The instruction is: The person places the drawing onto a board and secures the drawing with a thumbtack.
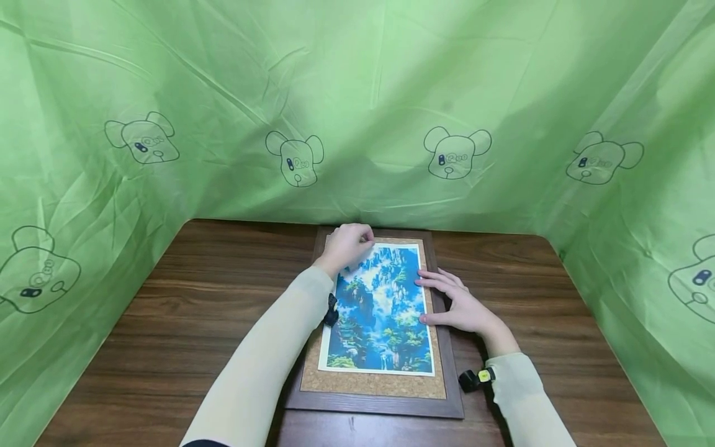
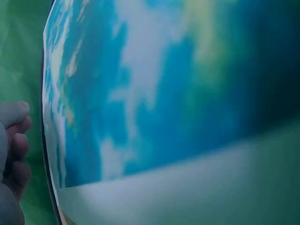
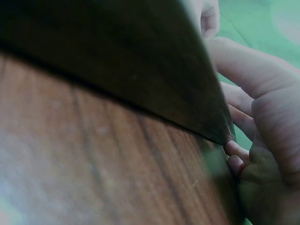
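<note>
A printed picture of blue mountains and green trees lies on a cork board with a dark wooden frame. Over the picture's upper left corner, my left hand has its fingers curled, thumb against forefinger. The left wrist view shows the same left hand beyond the picture's edge, with nothing visible between the fingertips; I cannot tell whether they pinch something small. My right hand spreads its fingers across the right side of the frame, fingertips resting on the picture's right edge.
The framed board lies on a brown wooden table, close to its far edge. Green cloth printed with bear heads hangs behind and on both sides. Small dark cameras sit on both wrists, the right one beside the frame.
</note>
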A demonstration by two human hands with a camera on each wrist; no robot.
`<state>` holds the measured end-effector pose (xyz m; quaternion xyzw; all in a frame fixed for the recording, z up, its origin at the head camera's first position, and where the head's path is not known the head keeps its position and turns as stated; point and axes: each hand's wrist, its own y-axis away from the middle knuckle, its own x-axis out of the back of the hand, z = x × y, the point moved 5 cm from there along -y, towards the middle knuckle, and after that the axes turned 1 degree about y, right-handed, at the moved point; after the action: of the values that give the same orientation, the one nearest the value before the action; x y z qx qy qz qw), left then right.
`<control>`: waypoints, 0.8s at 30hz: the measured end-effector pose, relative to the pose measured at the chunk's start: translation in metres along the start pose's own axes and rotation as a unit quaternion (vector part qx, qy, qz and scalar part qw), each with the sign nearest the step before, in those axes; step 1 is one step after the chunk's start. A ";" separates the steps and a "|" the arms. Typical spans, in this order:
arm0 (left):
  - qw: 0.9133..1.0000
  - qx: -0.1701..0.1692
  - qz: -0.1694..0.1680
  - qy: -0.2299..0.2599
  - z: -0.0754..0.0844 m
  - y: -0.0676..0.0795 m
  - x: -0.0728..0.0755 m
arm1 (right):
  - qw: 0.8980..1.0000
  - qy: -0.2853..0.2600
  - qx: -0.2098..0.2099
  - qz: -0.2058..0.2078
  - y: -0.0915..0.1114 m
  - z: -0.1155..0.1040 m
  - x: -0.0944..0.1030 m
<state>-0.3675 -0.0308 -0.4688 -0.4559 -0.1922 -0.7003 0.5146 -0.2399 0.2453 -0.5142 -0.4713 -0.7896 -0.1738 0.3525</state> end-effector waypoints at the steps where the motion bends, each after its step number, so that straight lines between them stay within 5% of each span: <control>1: 1.000 0.003 -0.006 0.000 0.000 0.000 -0.001 | 1.000 0.000 0.000 0.000 0.000 0.000 0.000; 24: 0.999 0.019 -0.049 -0.010 -0.003 0.000 -0.010 | 1.000 0.004 0.004 0.003 -0.001 0.001 0.000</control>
<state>-0.3685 -0.0272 -0.4783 -0.4433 -0.2324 -0.7164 0.4860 -0.2409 0.2456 -0.5148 -0.4714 -0.7877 -0.1715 0.3576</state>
